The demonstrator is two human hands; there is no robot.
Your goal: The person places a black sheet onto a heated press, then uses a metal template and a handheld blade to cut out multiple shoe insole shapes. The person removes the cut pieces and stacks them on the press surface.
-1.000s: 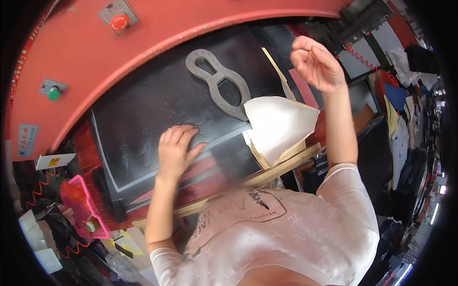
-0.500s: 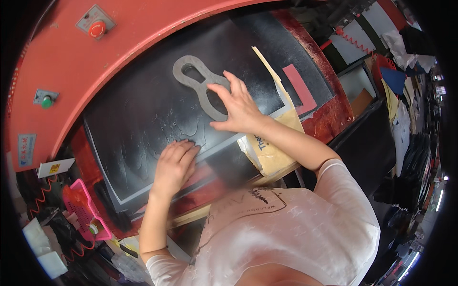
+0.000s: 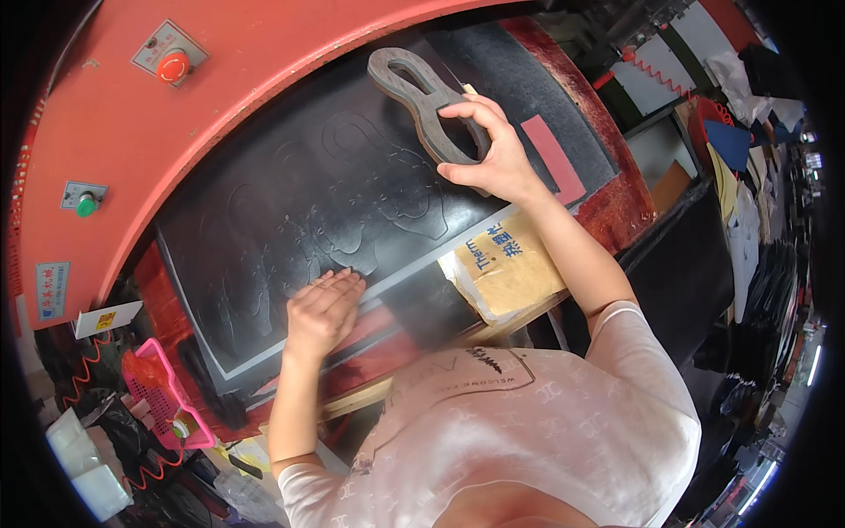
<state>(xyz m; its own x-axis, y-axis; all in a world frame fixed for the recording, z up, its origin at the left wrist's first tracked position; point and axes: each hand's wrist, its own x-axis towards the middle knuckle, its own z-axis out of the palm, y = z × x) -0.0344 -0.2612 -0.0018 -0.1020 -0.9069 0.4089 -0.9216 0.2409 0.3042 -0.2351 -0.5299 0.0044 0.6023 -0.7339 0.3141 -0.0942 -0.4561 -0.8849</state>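
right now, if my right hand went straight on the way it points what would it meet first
Past the grey frame in your right hand, probably the red machine, though depth is unclear and the hand might pass under its edge.

- "Figure-eight frame (image 3: 428,104)?"
- "Matt, streaky; looks like metal to me from here."
- "Black sheet (image 3: 290,185)?"
- "I see gloss, scored with outlines."
- "Packet (image 3: 515,283)?"
- "Creased paper. Red housing (image 3: 132,132): smooth paint, scuffed."
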